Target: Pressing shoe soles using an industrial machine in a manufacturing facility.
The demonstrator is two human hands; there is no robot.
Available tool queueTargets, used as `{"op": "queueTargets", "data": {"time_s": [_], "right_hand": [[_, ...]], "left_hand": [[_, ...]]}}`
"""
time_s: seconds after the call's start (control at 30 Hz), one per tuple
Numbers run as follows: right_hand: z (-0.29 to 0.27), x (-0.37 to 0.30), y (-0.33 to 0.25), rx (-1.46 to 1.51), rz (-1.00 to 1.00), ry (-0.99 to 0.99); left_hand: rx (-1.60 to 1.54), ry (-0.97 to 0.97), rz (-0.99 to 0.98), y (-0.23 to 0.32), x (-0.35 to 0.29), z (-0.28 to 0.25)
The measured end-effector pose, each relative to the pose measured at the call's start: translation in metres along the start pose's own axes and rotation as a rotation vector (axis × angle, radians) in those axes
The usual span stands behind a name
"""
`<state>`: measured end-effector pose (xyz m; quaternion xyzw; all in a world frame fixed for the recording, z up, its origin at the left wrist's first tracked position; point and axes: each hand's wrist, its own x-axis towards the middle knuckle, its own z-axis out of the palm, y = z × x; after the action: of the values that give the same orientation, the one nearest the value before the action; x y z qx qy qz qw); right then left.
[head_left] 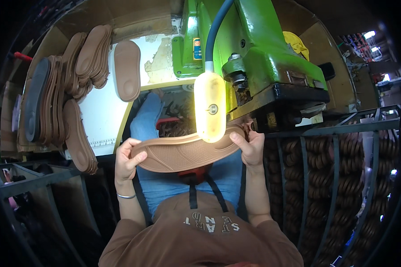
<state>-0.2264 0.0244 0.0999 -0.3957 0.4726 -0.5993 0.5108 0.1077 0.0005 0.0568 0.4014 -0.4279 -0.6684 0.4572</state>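
Note:
I hold a brown rubber shoe sole (pixel 182 153) flat in front of me, tread side up, between both hands. My left hand (pixel 127 160) grips its left end, with a thin bracelet on that wrist. My right hand (pixel 250 144) grips the right end, close under the green machine's black head (pixel 294 104). A lit oval work lamp (pixel 210 109) on a blue-grey hose hangs just above the sole and hides part of its far edge.
The green machine (pixel 258 49) stands ahead. Stacks of brown soles (pixel 75 89) lie on the white bench (pixel 102 115) at left, one sole (pixel 127 69) apart. A dark metal rack (pixel 334 178) full of soles fills the right. Scraps lie in a red bin (pixel 173 127) below.

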Motion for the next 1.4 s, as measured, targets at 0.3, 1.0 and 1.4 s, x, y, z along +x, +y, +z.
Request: {"op": "queueTargets", "data": {"time_s": [0.3,1.0,1.4], "right_hand": [[-0.011,0.006,-0.018,-0.133,-0.286,0.173],[0.028,-0.001,0.014,0.011,-0.188,0.016],[0.02,0.0,0.008,-0.016,-0.228,0.166]], "left_hand": [[0.649,-0.066,0.382,0.017,0.024,0.105],[0.747,-0.067,0.321,0.054,0.01,0.055],[0.797,-0.102,0.468,0.028,0.04,0.143]]}}
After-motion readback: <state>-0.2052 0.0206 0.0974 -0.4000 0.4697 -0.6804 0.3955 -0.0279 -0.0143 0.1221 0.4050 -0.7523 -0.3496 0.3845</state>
